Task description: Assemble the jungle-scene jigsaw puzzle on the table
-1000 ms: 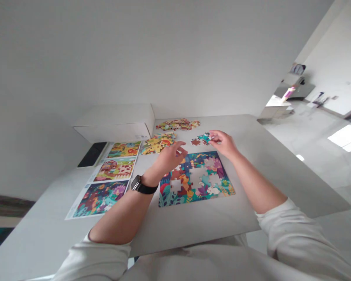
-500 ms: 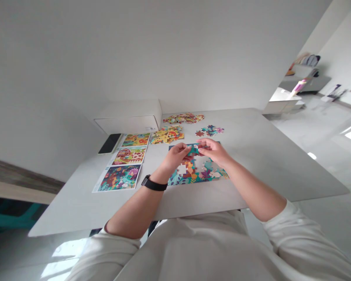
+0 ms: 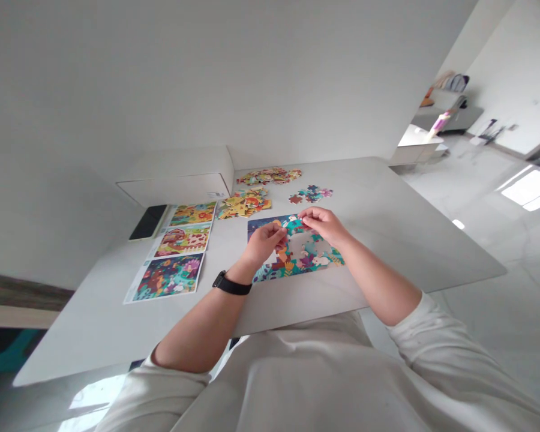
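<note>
A partly assembled jigsaw puzzle (image 3: 288, 271) lies on the table below both hands, teal and dark blue with rabbits and plants. Gaps show the pale tabletop in its middle and left. My left hand (image 3: 266, 241), a black watch (image 3: 231, 284) on its wrist, hovers over the puzzle's left half. Its thumb and fingers are pinched together; whatever is between them is hidden. At the upper edge, my right hand (image 3: 326, 225) pinches a teal puzzle piece (image 3: 294, 225) at its right end, by a small white rabbit. Loose teal and purple pieces (image 3: 312, 194) lie beyond the right hand.
Three printed picture sheets (image 3: 168, 277) lie in a column at left, beside a dark phone (image 3: 148, 222). Yellow puzzle pieces (image 3: 245, 204) and another multicoloured pile (image 3: 270, 175) sit farther back. A white box (image 3: 175, 189) stands against the wall.
My hands have moved apart, the left one off the teal section that both held. That section now sits along the puzzle's upper edge. The view has shifted, moving the table leftward in the picture.
</note>
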Demonstrator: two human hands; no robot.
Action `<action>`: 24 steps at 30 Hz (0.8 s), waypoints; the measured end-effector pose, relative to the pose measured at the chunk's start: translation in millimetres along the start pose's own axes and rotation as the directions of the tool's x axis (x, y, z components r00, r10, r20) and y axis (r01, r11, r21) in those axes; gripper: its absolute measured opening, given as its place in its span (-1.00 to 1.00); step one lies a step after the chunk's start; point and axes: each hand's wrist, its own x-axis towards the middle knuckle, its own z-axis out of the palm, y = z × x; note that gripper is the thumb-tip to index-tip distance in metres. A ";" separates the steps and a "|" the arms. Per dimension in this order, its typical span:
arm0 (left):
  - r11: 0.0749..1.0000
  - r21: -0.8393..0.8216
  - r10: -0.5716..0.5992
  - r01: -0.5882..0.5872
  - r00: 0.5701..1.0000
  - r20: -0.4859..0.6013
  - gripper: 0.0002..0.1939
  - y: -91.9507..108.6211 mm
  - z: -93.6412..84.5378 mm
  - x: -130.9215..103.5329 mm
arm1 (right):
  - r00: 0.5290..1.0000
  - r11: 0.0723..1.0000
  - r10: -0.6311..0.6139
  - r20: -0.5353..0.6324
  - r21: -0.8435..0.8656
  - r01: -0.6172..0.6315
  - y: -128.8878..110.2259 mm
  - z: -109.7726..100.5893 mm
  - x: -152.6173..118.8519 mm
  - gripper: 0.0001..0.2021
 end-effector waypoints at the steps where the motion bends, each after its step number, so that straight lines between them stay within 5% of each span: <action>1: 1.000 -0.006 0.005 -0.005 1.000 -0.018 -0.40 -0.1 1.2 0.1 | 1.000 1.000 0.002 -0.014 0.019 -0.001 0.1 -1.0 0.3 -0.64; 8: 0.999 -0.029 0.034 -0.036 0.997 -0.075 -0.39 0.1 8.9 -1.8 | 0.999 0.999 0.039 0.014 -0.023 -0.039 2.5 -2.1 0.4 -0.56; 24: 0.987 0.151 0.055 -0.060 0.998 0.036 -0.55 -7.3 13.0 -1.3 | 1.000 0.998 0.021 0.019 -0.059 -0.020 6.2 -7.8 2.9 -0.55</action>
